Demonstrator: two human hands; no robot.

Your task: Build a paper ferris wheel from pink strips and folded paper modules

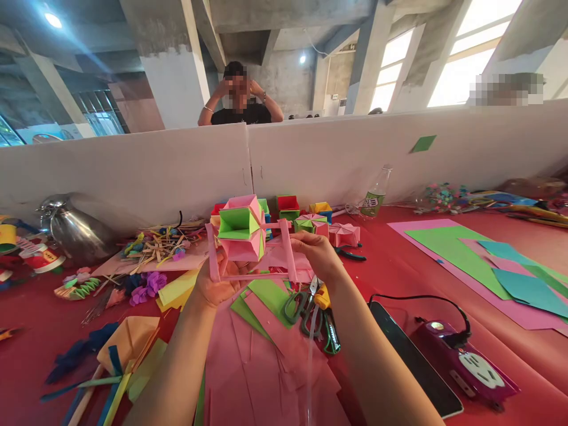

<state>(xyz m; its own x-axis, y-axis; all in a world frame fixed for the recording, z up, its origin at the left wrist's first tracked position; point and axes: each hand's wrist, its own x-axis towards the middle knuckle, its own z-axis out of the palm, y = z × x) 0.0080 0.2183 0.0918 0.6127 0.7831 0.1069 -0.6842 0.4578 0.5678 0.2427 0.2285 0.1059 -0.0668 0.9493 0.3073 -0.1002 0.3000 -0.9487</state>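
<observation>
Between my hands is a paper wheel model: a pink-and-green folded paper wheel (242,228) carried in a frame of rolled pink paper (289,251). My left hand (218,284) holds the frame at its lower left, with some fingers hidden behind the paper. At the right upright, my right hand (317,251) pinches the frame near its top. Green-handled scissors (295,307) and a yellow-and-green utility knife (329,322) lie below, beside my right forearm. Under the model are pink paper sheets (248,378) and green paper strips (268,296).
Behind the model stand small folded paper boxes (288,204). A metal jug (80,228) is at the left, a bottle (376,192) at the back. A phone (412,361) and purple power strip (470,361) lie right. Beyond the white partition (332,142) sits a person (242,112).
</observation>
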